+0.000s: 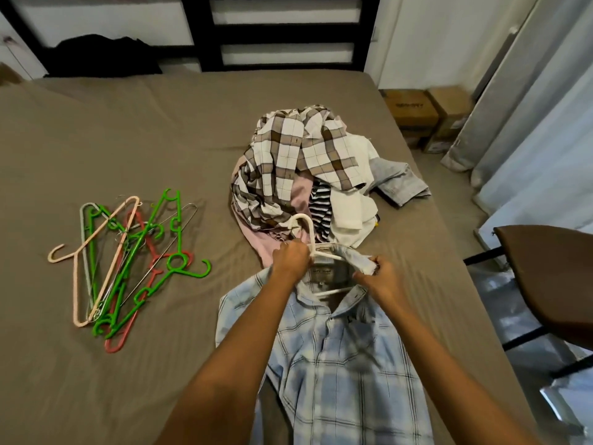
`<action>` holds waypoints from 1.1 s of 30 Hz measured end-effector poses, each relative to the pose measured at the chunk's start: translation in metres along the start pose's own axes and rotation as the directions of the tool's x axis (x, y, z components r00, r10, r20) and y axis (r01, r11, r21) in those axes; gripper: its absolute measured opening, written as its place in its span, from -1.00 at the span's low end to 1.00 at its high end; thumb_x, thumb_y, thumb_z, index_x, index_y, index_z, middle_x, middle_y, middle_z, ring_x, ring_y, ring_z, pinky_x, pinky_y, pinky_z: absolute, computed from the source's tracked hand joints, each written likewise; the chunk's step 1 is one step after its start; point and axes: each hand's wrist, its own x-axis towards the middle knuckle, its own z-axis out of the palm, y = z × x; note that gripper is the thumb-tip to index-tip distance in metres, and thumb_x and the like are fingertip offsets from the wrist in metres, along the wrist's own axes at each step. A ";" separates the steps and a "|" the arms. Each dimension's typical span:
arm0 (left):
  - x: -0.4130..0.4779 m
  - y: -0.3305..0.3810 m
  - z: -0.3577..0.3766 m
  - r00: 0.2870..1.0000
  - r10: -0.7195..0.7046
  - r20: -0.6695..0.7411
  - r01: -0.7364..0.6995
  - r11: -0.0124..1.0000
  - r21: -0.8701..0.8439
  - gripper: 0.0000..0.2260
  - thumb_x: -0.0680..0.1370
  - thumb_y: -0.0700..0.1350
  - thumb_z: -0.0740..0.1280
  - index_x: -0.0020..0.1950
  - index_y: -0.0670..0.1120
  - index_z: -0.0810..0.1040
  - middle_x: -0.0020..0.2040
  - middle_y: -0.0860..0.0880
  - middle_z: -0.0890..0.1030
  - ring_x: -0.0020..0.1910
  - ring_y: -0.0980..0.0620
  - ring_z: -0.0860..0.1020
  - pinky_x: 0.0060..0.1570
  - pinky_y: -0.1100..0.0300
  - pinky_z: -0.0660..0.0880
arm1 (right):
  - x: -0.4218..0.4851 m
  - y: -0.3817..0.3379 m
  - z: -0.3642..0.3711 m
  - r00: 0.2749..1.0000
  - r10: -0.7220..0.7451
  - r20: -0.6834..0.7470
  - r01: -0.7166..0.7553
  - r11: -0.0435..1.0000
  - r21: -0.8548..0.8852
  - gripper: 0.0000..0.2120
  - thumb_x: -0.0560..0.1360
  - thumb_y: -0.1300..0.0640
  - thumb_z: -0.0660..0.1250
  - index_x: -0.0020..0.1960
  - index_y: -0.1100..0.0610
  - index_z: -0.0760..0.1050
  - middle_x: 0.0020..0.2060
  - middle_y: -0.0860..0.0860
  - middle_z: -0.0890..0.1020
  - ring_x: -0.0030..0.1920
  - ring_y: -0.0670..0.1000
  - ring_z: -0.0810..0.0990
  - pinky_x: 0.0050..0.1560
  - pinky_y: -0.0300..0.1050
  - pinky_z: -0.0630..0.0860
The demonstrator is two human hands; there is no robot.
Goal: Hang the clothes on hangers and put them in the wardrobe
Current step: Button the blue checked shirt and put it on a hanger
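The bed (160, 139), under a taupe sheet, carries everything. A light blue plaid shirt (337, 364) lies front-up along its near side, collar away from the person. Just beyond the collar is the pile of unhung clothes (305, 168), a brown checked shirt on top and pale jeans at its right edge. The heap of spare hangers (128, 261), green, pink, cream and wire, lies well apart to the left.

The step in hand looks like fitting the first garment. A white hanger (308, 232) sits in the shirt's neck opening, with its hook sticking out toward the pile and its lower bar showing inside the collar.

Both arms reach forward, nearly straight. The left hand (290, 258) is closed round the hanger's neck, with the left side of the collar bunched beneath it. The right hand (380, 277) pinches the collar's right side (362, 260) and lifts it off the hanger arm.

Next, I judge, the right shoulder must be drawn over that hanger arm and the collar settled. Then the shirt can be lifted by the hook and carried to the wardrobe, which is not in view.
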 end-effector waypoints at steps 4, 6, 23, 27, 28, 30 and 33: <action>0.040 -0.007 -0.004 0.988 -0.155 0.001 0.141 0.894 -0.424 -0.86 0.37 -0.24 0.51 -0.10 -0.19 0.67 -0.10 -0.10 0.66 -0.14 0.03 0.58 -0.03 0.16 0.54 | 0.029 -0.003 0.008 0.991 -0.097 -0.092 0.094 0.995 -0.031 -0.68 0.32 0.15 0.49 0.00 0.17 0.46 -0.19 0.04 0.55 -0.19 0.04 0.54 -0.29 -0.18 0.41; 0.054 -0.013 0.001 0.962 -0.272 -0.001 0.216 0.767 -0.604 -0.81 0.32 -0.29 0.53 -0.09 -0.21 0.67 -0.08 -0.12 0.66 -0.15 0.03 0.57 -0.02 0.16 0.54 | 0.045 0.000 0.017 0.991 -0.128 -0.023 0.128 0.992 -0.006 -0.56 0.38 0.15 0.47 0.20 0.21 0.43 0.03 0.11 0.56 0.04 0.09 0.56 -0.06 -0.12 0.47; -0.049 0.013 0.124 0.816 -0.577 0.033 0.414 0.545 -0.729 -0.90 0.44 -0.18 0.43 -0.09 -0.17 0.58 -0.22 -0.07 0.64 -0.24 0.00 0.59 -0.15 0.18 0.53 | 0.014 0.083 0.090 0.976 0.202 0.085 -0.204 0.979 0.018 -0.71 0.40 0.17 0.46 -0.32 0.12 0.34 -0.46 0.00 0.45 -0.41 -0.04 0.42 -0.40 -0.30 0.33; -0.039 0.018 0.127 0.776 -0.629 0.038 0.436 0.493 -0.753 -0.81 0.46 -0.10 0.43 0.01 -0.12 0.53 -0.25 -0.05 0.62 -0.25 -0.02 0.59 -0.19 0.13 0.54 | 0.023 0.081 0.095 0.978 0.206 0.043 -0.209 0.975 0.076 -0.77 0.42 0.21 0.43 -0.32 0.18 0.40 -0.48 0.01 0.47 -0.44 -0.05 0.42 -0.45 -0.37 0.33; -0.038 0.019 0.129 0.772 -0.635 0.027 0.442 0.506 -0.740 -0.80 0.47 -0.08 0.43 0.03 -0.11 0.53 -0.21 -0.05 0.63 -0.22 -0.02 0.59 -0.16 0.12 0.54 | 0.022 0.081 0.095 0.980 0.196 0.030 -0.198 0.973 0.117 -0.80 0.42 0.21 0.43 -0.29 0.20 0.43 -0.47 0.02 0.48 -0.44 -0.05 0.42 -0.44 -0.40 0.34; -0.037 0.018 0.130 0.786 -0.618 -0.004 0.441 0.566 -0.696 -0.78 0.47 -0.04 0.42 0.07 -0.08 0.56 -0.08 -0.05 0.62 -0.11 -0.02 0.59 -0.09 0.14 0.52 | 0.020 0.081 0.094 0.985 0.170 0.019 -0.171 0.969 0.181 -0.83 0.43 0.22 0.44 -0.26 0.21 0.47 -0.46 0.03 0.49 -0.43 -0.04 0.42 -0.42 -0.41 0.34; -0.034 0.015 0.128 0.802 -0.597 -0.032 0.425 0.607 -0.671 -0.80 0.45 0.02 0.42 0.01 -0.03 0.61 -0.02 0.00 0.61 -0.06 0.02 0.58 -0.08 0.19 0.49 | 0.021 0.084 0.095 0.988 0.152 -0.023 -0.143 0.965 0.220 -0.90 0.44 0.19 0.44 -0.19 0.18 0.54 -0.43 0.02 0.55 -0.39 -0.06 0.48 -0.38 -0.42 0.36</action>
